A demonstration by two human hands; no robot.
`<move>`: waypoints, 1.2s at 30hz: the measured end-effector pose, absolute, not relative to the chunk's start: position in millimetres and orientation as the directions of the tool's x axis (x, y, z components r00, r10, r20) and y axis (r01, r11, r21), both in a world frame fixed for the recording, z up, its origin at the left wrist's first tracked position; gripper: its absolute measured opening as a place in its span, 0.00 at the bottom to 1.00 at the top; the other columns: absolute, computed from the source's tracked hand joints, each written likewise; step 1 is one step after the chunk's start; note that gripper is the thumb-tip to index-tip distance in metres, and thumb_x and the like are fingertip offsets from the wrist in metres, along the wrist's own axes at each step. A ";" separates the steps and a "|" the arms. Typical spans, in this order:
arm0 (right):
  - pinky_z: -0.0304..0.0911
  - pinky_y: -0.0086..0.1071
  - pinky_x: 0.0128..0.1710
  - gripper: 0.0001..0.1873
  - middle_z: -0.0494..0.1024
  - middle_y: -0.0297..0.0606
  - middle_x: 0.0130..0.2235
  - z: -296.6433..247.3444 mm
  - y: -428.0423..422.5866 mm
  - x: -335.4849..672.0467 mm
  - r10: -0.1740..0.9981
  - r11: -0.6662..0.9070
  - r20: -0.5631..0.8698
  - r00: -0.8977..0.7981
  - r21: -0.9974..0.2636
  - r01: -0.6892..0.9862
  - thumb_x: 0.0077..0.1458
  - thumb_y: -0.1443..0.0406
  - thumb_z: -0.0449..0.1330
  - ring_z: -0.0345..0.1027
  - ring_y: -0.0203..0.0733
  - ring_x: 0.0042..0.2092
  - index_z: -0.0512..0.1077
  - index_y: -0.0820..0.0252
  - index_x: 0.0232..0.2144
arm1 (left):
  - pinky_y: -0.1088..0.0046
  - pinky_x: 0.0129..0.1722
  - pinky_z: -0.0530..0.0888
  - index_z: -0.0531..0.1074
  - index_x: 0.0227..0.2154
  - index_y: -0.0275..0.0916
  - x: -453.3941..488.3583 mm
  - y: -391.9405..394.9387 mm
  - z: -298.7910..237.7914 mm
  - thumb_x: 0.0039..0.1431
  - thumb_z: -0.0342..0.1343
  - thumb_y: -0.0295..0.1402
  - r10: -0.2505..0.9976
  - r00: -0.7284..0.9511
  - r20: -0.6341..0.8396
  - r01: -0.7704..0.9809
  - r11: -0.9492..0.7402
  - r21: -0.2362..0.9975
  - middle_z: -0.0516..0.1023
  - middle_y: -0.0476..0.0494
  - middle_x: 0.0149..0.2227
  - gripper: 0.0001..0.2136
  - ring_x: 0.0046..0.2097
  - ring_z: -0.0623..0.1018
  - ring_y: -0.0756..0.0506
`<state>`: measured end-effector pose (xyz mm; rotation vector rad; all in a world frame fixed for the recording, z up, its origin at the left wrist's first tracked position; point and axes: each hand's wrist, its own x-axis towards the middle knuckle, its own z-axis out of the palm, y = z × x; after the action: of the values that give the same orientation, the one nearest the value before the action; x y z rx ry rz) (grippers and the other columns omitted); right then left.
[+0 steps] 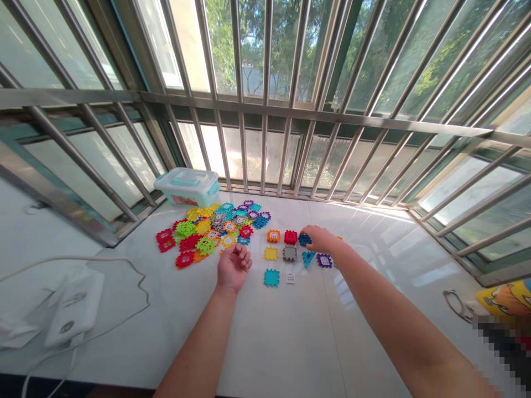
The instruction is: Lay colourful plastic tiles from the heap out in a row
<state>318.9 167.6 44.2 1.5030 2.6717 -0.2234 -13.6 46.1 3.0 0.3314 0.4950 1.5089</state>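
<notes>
Blue piece [305,240]: just right of the red piece [291,237] — likely light, stiff plastic; pinch its notched edges.
Right hand [314,237]: your fingers over it — I cannot tell if gripping.
Left hand [233,268]: loosely open, near the pile [205,245].

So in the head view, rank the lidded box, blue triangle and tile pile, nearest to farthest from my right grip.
1. Blue triangle, just below your right grip.
2. Tile pile, to the left.
3. Lidded box, farther left beyond the pile.
</notes>
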 end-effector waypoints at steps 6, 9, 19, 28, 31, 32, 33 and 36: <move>0.67 0.39 0.53 0.30 0.75 0.46 0.60 53.4 165.0 320.5 0.855 0.493 -0.137 -0.501 -0.089 0.866 0.54 0.66 0.67 0.71 0.53 0.57 0.72 0.53 0.60 | 0.76 0.23 0.59 0.64 0.25 0.39 -13.7 44.6 3.9 0.59 0.61 0.34 0.996 0.006 -0.084 -0.867 0.047 0.497 0.62 0.54 0.23 0.12 0.23 0.62 0.53; 0.67 0.41 0.56 0.29 0.74 0.48 0.61 68.9 156.5 311.6 0.882 0.466 -0.008 -0.471 -0.137 0.874 0.58 0.66 0.65 0.71 0.53 0.58 0.71 0.55 0.62 | 0.74 0.22 0.57 0.59 0.18 0.40 -12.5 39.0 0.4 0.60 0.58 0.34 0.975 0.222 -0.010 -0.829 0.194 0.524 0.56 0.53 0.19 0.18 0.22 0.59 0.52; 0.63 0.42 0.59 0.22 0.78 0.43 0.58 49.4 99.8 163.8 0.705 0.709 0.106 -0.701 -0.104 0.698 0.65 0.69 0.57 0.69 0.50 0.57 0.74 0.54 0.60 | 0.71 0.20 0.48 0.56 0.10 0.41 -9.1 33.5 -18.3 0.57 0.55 0.36 0.684 0.727 0.051 -0.486 0.461 0.742 0.48 0.53 0.13 0.22 0.18 0.52 0.52; 0.67 0.42 0.54 0.18 0.78 0.44 0.59 21.4 105.6 120.5 0.658 0.750 0.020 -0.752 -0.096 0.654 0.67 0.69 0.56 0.69 0.52 0.58 0.75 0.57 0.56 | 0.69 0.21 0.49 0.57 0.10 0.41 -10.3 28.9 -15.2 0.57 0.53 0.38 0.555 0.827 0.090 -0.391 0.453 0.801 0.51 0.51 0.11 0.22 0.17 0.54 0.52; 0.67 0.38 0.52 0.12 0.81 0.40 0.50 29.9 104.7 121.0 0.625 0.776 -0.013 -0.780 -0.102 0.623 0.63 0.70 0.59 0.72 0.49 0.53 0.79 0.56 0.47 | 0.69 0.22 0.50 0.59 0.10 0.41 -10.6 28.0 -14.2 0.57 0.55 0.39 0.494 0.867 0.065 -0.319 0.449 0.835 0.54 0.49 0.12 0.22 0.18 0.56 0.52; 0.67 0.38 0.52 0.12 0.81 0.40 0.49 32.4 104.5 120.7 0.618 0.780 -0.023 -0.786 -0.104 0.617 0.62 0.70 0.61 0.72 0.49 0.52 0.79 0.56 0.46 | 0.69 0.22 0.51 0.59 0.10 0.41 -10.8 28.0 -14.4 0.57 0.55 0.39 0.486 0.872 0.058 -0.305 0.447 0.841 0.54 0.49 0.13 0.22 0.18 0.57 0.52; 0.67 0.38 0.52 0.12 0.80 0.40 0.49 34.3 104.4 120.0 0.617 0.781 -0.028 -0.786 -0.106 0.616 0.61 0.69 0.62 0.72 0.49 0.51 0.79 0.56 0.46 | 0.69 0.22 0.51 0.59 0.11 0.41 -10.9 28.0 -14.7 0.57 0.55 0.39 0.485 0.873 0.053 -0.299 0.445 0.844 0.55 0.49 0.13 0.21 0.19 0.57 0.52; 0.67 0.39 0.52 0.15 0.78 0.45 0.51 36.1 105.1 116.3 0.652 0.751 -0.038 -0.757 -0.103 0.652 0.60 0.64 0.65 0.72 0.51 0.52 0.78 0.59 0.50 | 0.68 0.23 0.52 0.60 0.11 0.40 -10.8 28.4 -16.1 0.58 0.55 0.40 0.500 0.865 0.052 -0.307 0.442 0.843 0.55 0.49 0.13 0.21 0.19 0.57 0.52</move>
<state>116.3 105.1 36.1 1.0954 2.9397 -0.1722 -10.8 28.4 -16.1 0.9941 0.2164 0.5050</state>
